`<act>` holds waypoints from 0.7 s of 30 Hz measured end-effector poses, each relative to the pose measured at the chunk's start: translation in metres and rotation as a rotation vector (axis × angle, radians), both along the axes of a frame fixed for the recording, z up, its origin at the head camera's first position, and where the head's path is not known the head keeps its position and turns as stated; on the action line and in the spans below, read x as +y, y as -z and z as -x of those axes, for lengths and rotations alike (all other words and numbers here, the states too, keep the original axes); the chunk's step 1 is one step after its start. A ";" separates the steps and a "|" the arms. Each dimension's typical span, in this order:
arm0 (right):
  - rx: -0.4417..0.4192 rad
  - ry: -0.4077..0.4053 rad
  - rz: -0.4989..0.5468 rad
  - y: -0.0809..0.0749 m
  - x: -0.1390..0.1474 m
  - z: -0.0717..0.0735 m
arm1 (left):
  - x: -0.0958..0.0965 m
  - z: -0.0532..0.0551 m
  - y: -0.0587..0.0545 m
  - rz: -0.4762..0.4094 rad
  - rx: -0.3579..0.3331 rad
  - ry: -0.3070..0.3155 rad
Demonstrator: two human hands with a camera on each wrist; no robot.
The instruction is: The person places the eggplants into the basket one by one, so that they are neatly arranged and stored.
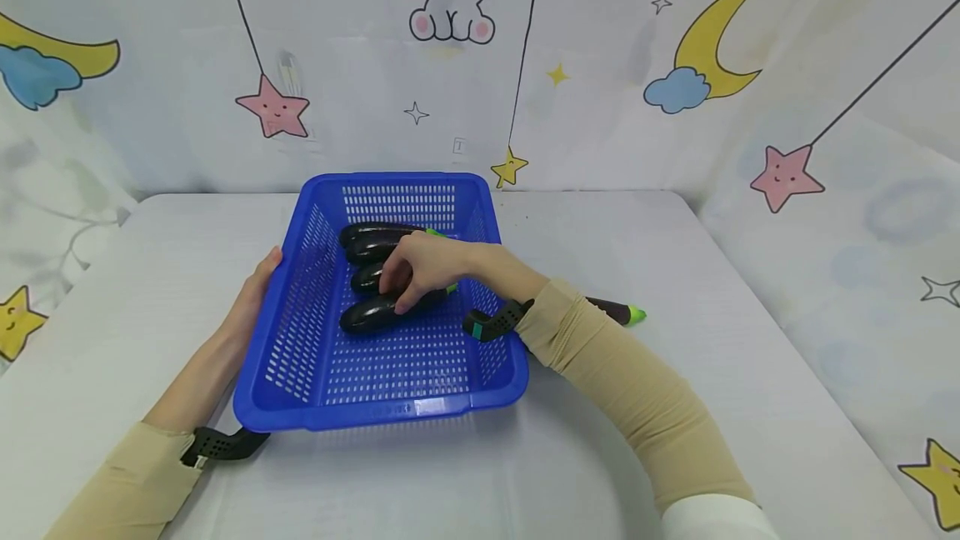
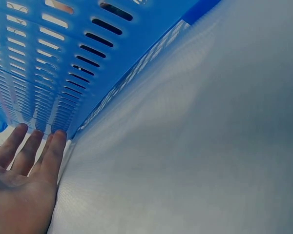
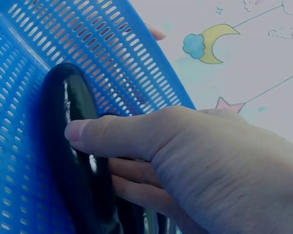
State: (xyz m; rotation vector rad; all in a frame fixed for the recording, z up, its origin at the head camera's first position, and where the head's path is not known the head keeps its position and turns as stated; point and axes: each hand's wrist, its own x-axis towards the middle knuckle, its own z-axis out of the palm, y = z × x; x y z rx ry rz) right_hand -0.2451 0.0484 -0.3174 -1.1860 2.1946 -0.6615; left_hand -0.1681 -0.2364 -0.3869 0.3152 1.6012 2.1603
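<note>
A blue plastic basket (image 1: 375,415) with slotted walls stands on the white table. Inside lie several dark, glossy eggplants side by side, their green stem ends toward the right. My right hand (image 1: 431,265) reaches over the basket's right wall and grips the nearest eggplant (image 1: 371,315). In the right wrist view the thumb presses on one side of that eggplant (image 3: 63,107), and the fingers go behind it, partly hidden. My left hand (image 1: 251,298) rests against the outside of the left wall. Its fingers (image 2: 52,156) look extended along the slotted wall in the left wrist view.
Another eggplant (image 1: 615,309) lies on the table right of the basket, partly hidden by my right sleeve. Behind the table (image 1: 750,407) hangs a white cloth (image 1: 360,65) printed with stars, moons and a bear. Both wrists wear black straps (image 1: 495,322).
</note>
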 end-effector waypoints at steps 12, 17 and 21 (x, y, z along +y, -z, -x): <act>0.005 0.004 -0.001 0.001 0.000 0.001 | -0.001 0.002 0.002 -0.002 0.011 -0.002; 0.006 0.003 0.000 0.000 0.001 0.000 | -0.001 0.002 0.003 -0.004 0.017 0.000; 0.002 0.001 0.005 -0.001 0.002 -0.001 | 0.000 0.002 0.002 -0.012 0.023 0.003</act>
